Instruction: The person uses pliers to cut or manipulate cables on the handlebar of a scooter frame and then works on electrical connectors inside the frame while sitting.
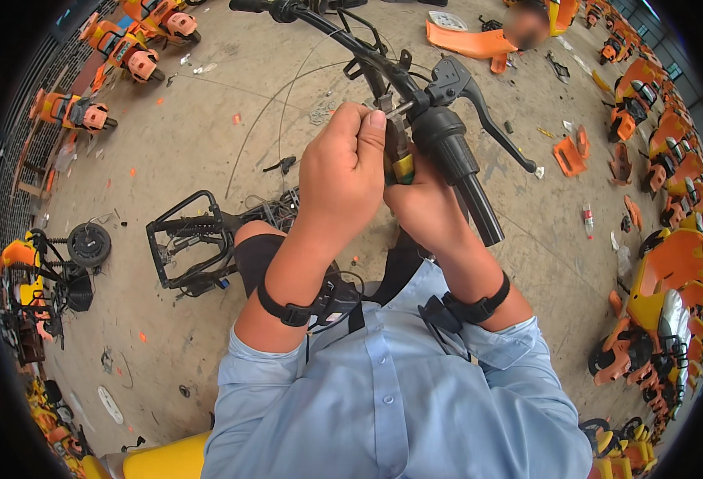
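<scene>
On the concrete floor [168,160], toward its right edge, note the clear bottle [589,221]; its contents are too small to tell. The handlebar [391,70] is in front of you, with the brake lever [491,120] and black grip [480,211] at its near end. Your left hand [335,164] is narrowed, thumb against forefinger, at the end of a short metal rod [402,109] beside the handlebar. Your right hand [423,203] is curled around a hand tool [403,168] with a yellow and green handle; most of those fingers are hidden. The hand tool is between your two hands, just beside the grip's inner end, its metal part pointing away from you toward the rod. The bottle bears a red label [589,214]; its print is too small to read.
</scene>
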### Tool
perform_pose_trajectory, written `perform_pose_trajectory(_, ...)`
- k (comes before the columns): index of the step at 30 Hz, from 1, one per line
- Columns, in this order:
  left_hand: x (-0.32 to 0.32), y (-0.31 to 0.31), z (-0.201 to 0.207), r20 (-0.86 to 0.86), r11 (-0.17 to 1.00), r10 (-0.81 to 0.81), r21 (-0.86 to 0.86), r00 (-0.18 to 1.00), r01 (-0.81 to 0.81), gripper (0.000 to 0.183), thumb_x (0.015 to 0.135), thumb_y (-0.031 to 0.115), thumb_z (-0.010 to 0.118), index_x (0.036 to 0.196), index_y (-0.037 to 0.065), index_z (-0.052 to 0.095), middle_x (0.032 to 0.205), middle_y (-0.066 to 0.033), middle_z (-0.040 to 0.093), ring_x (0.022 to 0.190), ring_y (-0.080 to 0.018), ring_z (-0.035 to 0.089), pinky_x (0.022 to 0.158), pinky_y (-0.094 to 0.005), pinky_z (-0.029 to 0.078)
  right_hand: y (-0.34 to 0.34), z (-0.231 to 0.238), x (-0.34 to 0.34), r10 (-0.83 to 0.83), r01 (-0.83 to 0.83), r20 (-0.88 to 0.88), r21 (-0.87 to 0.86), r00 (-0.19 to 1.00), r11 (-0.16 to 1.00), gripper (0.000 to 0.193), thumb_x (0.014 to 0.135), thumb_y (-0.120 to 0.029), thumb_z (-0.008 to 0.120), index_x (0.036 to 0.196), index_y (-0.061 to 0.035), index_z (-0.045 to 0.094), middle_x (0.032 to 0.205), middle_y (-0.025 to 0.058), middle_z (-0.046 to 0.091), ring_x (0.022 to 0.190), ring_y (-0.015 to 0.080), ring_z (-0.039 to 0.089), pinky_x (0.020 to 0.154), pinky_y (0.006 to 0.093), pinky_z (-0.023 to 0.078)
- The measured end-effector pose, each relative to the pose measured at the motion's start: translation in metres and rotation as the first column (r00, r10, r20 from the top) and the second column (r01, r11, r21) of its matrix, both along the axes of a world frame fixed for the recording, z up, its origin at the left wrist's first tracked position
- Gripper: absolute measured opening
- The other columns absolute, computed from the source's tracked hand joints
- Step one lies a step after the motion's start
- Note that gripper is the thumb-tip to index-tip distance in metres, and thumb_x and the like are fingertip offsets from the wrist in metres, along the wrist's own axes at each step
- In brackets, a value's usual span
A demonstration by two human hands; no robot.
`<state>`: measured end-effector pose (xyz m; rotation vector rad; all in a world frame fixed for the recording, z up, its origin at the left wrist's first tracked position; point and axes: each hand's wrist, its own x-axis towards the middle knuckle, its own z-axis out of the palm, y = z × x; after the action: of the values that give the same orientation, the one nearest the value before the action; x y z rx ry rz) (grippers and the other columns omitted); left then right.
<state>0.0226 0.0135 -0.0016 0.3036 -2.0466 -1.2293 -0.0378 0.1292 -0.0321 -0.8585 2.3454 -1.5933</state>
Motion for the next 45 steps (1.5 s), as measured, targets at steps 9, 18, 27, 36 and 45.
perform_pose_trajectory(9, -0.005, -0.013, -0.002, -0.053, 0.964, -0.142, 0.221, 0.988, 0.15, 0.027, 0.106, 0.024, 0.05, 0.09, 0.003, 0.056, 0.075, 0.0041, 0.049, 0.07, -0.0041, 0.04, 0.062, -0.0225, 0.036, -0.062, -0.067, -0.055, 0.036, -0.139, -0.28, -0.36, 0.959, 0.923, 0.041, 0.073, 0.004, 0.061, 0.113, -0.0049, 0.06, 0.093, 0.0122, 0.06, 0.081, 0.0258, 0.062, 0.069, 0.0353, 0.049)
perform_pose_trajectory(18, -0.005, -0.011, -0.001, -0.105, 0.928, -0.175, 0.315, 0.979, 0.2, 0.025, 0.106, 0.024, 0.049, 0.09, 0.006, 0.056, 0.073, 0.0059, 0.046, 0.066, -0.0028, 0.037, 0.058, -0.0204, 0.032, -0.075, -0.059, -0.073, 0.065, -0.246, -0.39, -0.434, 0.918, 0.867, 0.043, 0.075, 0.008, 0.061, 0.116, -0.0048, 0.059, 0.09, 0.0103, 0.062, 0.079, 0.0241, 0.064, 0.068, 0.0344, 0.051)
perform_pose_trajectory(27, -0.007, -0.01, -0.005, -0.101, 0.94, -0.148, 0.294, 0.984, 0.171, 0.027, 0.106, 0.026, 0.051, 0.092, 0.003, 0.058, 0.072, 0.0027, 0.052, 0.067, -0.0046, 0.044, 0.06, -0.023, 0.039, -0.07, -0.07, -0.052, 0.046, -0.121, -0.179, -0.44, 0.983, 0.89, 0.029, 0.074, 0.005, 0.06, 0.102, -0.0021, 0.062, 0.085, 0.0108, 0.061, 0.077, 0.0231, 0.063, 0.067, 0.0343, 0.05)
perform_pose_trajectory(36, -0.005, -0.001, -0.002, -0.1, 0.96, -0.1, 0.25, 0.99, 0.123, 0.031, 0.105, 0.027, 0.052, 0.086, 0.003, 0.055, 0.064, 0.0003, 0.052, 0.061, -0.0065, 0.045, 0.055, -0.0257, 0.04, -0.009, 0.002, -0.005, 0.137, -0.11, 0.109, -0.226, 0.985, 0.968, 0.04, 0.069, 0.011, 0.047, 0.106, 0.0027, 0.061, 0.092, 0.0079, 0.061, 0.088, 0.016, 0.057, 0.078, 0.0311, 0.047)
perform_pose_trajectory(45, -0.01, -0.009, -0.003, -0.091, 0.947, -0.136, 0.282, 0.987, 0.156, 0.028, 0.107, 0.026, 0.049, 0.091, 0.004, 0.056, 0.072, 0.0062, 0.045, 0.066, -0.0031, 0.036, 0.059, -0.0213, 0.032, -0.052, -0.053, -0.04, 0.118, -0.183, -0.232, -0.285, 0.966, 0.941, 0.033, 0.088, -0.001, 0.066, 0.119, -0.0027, 0.053, 0.097, 0.0025, 0.062, 0.085, 0.0082, 0.058, 0.074, 0.0262, 0.05)
